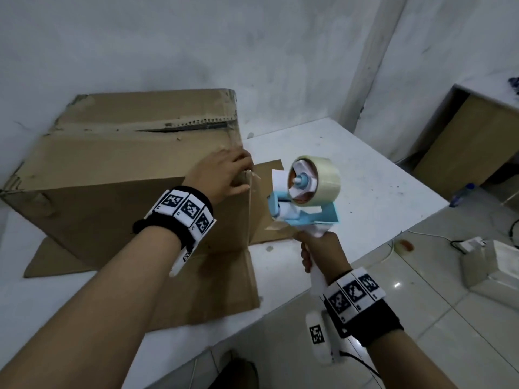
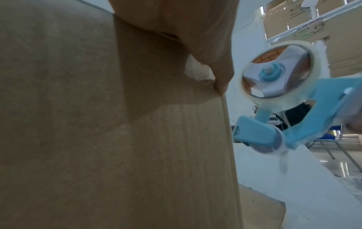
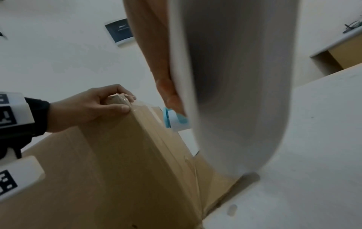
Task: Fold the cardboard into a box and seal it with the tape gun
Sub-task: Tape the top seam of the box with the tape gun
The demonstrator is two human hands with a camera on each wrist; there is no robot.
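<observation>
From the head view we see our left hand (image 1: 224,174) gripping the top corner of the cardboard box (image 1: 118,175) at frame centre and our right hand (image 1: 323,252) wrapped round the tape gun (image 1: 306,195) handle just right of it, while only the right wrist view shows clear tape (image 3: 145,124) already running down that corner edge.

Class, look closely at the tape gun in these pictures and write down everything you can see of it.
The tape gun has a light blue plastic frame, a white handle and a roll of clear tape on a white hub with a blue centre. A blue flap sits at its front, beside a roller. The right hand grips the handle and holds the gun in the air, roll uppermost, above the white table. Its front points at the cardboard box, near the corner that the left hand grips.
</observation>
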